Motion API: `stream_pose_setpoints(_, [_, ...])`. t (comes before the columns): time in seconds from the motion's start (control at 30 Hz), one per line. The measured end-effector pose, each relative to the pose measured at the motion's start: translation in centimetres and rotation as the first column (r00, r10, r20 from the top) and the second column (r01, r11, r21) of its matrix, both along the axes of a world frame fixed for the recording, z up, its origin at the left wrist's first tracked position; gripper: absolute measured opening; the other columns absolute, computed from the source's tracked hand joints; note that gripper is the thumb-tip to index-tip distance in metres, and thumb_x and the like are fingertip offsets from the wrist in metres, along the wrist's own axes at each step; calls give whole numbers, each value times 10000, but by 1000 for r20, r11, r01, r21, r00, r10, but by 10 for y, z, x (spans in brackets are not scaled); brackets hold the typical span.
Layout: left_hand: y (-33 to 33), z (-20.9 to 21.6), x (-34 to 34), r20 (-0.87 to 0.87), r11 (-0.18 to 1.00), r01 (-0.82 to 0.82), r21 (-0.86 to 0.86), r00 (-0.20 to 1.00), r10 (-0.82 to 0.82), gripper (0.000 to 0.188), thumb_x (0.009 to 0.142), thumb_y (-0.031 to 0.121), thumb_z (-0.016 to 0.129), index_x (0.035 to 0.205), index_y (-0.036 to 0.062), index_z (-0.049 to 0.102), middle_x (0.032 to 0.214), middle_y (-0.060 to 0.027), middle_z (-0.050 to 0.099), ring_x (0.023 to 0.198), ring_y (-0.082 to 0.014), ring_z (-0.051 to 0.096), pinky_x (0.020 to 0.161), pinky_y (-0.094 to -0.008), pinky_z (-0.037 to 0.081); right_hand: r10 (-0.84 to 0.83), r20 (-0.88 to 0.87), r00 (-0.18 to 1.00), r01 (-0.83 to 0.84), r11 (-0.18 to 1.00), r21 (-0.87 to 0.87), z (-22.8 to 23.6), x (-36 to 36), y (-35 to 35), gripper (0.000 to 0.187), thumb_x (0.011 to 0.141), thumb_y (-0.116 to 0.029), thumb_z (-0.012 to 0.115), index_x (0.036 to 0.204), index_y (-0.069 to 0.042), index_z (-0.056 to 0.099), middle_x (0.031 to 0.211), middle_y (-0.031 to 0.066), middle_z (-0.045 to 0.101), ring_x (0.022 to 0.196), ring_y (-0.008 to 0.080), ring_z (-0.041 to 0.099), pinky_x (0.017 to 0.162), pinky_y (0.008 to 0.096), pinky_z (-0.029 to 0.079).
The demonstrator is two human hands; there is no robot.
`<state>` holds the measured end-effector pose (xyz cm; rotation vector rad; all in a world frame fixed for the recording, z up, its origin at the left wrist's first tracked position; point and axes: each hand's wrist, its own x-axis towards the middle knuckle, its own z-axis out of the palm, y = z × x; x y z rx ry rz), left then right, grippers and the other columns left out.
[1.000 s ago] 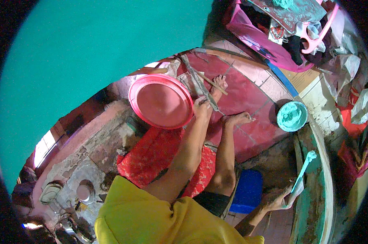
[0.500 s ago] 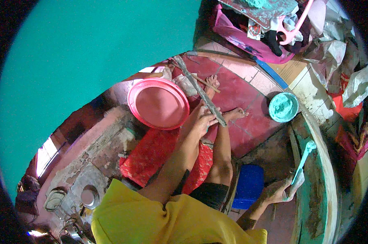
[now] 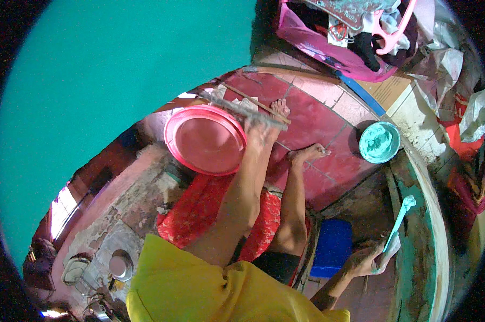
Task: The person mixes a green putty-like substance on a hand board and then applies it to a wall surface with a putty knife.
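My left hand (image 3: 257,131) is closed on a long, narrow grey strip (image 3: 229,103), out beyond my knees; motion blurs the fingers. The strip lies across my view, its far-left end above the rim of a round pink tub (image 3: 207,140). In my right hand (image 3: 363,258), low at the right, is a slim turquoise spatula (image 3: 397,225), tilted up with a blob of pale turquoise paste on its tip. Something whitish shows along that hand's palm. A round bowl of turquoise paste (image 3: 379,142) stands on the floor ahead of the right hand.
A large turquoise surface (image 3: 119,70) fills the upper left. My bare feet rest on red tiles (image 3: 317,118), near a thin brown stick (image 3: 237,91). A blue box (image 3: 331,247) sits left of my right hand. A pink basket (image 3: 306,43) of clothes stands at the far right.
The grey strip has swung to a flatter angle, its far end moving left, and my left hand has turned over and moved slightly farther away. The right hand and spatula stay nearly in place.
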<state>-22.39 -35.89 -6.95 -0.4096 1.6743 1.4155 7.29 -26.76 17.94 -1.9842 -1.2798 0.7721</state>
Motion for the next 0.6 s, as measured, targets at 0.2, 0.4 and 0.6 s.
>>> stream_pose_setpoints(0.2, [-4, -103, -50, -176, 970, -53, -235, 984, 11, 270, 742, 54, 613, 981, 48, 487, 966, -115, 564, 867, -267, 587, 705, -405, 515, 138, 157, 978, -148, 987, 58, -53, 0, -14, 198, 846, -161, 523, 860, 31, 570, 717, 57, 516, 569, 109, 467, 479, 244, 375])
stream_pose_setpoints(0.4, [10, -154, -89, -176, 917, -20, -398, 983, -55, 274, 733, 60, 632, 972, 38, 500, 926, -115, 572, 814, -260, 601, 651, -383, 532, -44, -15, 999, 43, 996, -78, -65, -10, -22, 257, 873, -224, 490, 870, 29, 536, 739, 86, 520, 572, 140, 499, 469, 248, 402])
stream_pose_setpoints(0.6, [7, -152, -109, 37, 897, 114, -426, 993, -108, 279, 723, 65, 651, 962, 27, 512, 886, -114, 581, 762, -252, 615, 596, -361, 549, 56, 231, 971, -32, 994, -106, -79, 4, -28, 267, 863, -236, 514, 852, 30, 542, 749, 86, 532, 617, 148, 518, 505, 251, 424])
